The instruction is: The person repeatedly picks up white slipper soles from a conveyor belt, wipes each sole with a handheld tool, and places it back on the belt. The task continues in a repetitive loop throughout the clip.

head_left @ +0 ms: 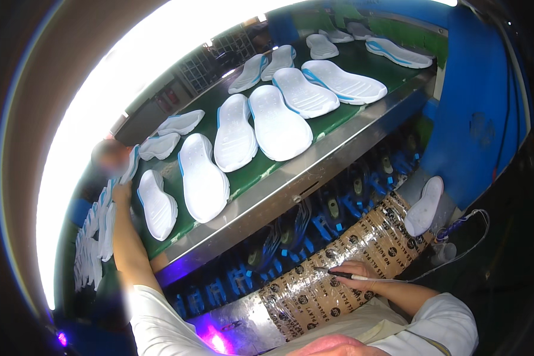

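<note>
My right hand (358, 276) is closed round a pen-like tool (342, 273) with a dark grip, a pale rear end and a thin tip pointing left. It rests over the brown printed covering of the bench. A thin white cord runs from the tool off to the right. My left hand (123, 191) is stretched out far to the left, at the lower end of a white and blue shoe sole (130, 165). Its fingers are too small and hidden to show whether they grip that sole. Closest to the left forearm on the belt lies another white shoe sole (158, 207).
Several white soles lie on the green belt (252, 178), edged by a metal rail (267, 209). More soles (92, 252) stand bunched at far left. A lone sole (425, 207) and a clear cup (444, 254) are at right. Dark and blue parts fill the space under the belt.
</note>
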Motion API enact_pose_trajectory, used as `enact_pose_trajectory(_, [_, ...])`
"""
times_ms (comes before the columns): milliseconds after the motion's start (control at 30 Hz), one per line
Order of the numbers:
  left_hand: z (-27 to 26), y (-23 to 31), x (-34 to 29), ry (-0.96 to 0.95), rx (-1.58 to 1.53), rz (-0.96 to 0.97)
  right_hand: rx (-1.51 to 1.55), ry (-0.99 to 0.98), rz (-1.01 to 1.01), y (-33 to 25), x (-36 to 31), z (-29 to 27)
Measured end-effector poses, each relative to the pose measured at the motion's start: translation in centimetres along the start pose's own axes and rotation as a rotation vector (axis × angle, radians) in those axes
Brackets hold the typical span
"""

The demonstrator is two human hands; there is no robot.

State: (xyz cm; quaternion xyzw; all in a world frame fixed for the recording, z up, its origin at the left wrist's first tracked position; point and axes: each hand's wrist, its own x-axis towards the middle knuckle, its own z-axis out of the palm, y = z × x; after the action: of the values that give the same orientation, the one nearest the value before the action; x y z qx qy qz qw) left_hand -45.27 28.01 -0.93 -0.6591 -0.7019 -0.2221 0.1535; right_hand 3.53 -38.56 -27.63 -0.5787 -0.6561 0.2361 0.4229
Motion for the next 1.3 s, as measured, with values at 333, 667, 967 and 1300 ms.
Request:
enact_pose_trajectory(333, [-17.4,-3.9,-13.5,0.616,-0.061,-0.111,0.094,0.059,0.015,1.1,-0.7,1.1])
enact_pose_trajectory(667, [-27.9,-8.4,-35.4,0.907,-0.844,-0.328,0.132,0.047,0.007,0.7,-0.5,0.7])
enact_pose_trajectory(967, [-19.9,6.7,-55.8,-0.221,-1.665,-0.500,0.418,0.061,0.228,0.1,-0.1,1.4])
enact_pose_trajectory(1300, [-15.3,14.4,-67.0,-1.035,-2.387,-0.819,0.853,-0.023,0.269,-10.5,2.8,-2.2])
